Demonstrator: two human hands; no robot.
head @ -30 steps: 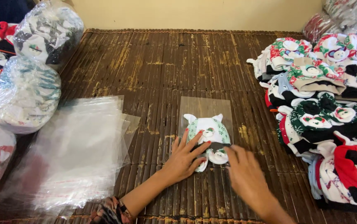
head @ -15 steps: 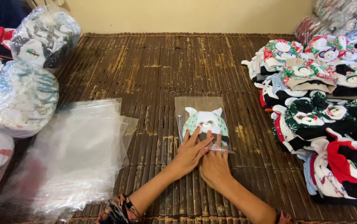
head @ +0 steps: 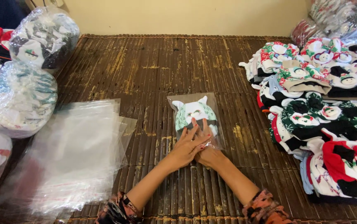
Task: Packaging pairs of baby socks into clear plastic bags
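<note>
Soft, even indoor light fills the scene, and shadows stay faint. Glare glints on the stack of clear plastic bags [head: 77,157] at near left and on the bulging filled plastic sacks [head: 19,99] farther left. Focus is fairly sharp; corners bend slightly.

Mint-green-and-white hat [head: 195,113] in clear bag [head: 174,101], brown mat [head: 166,66]
</note>
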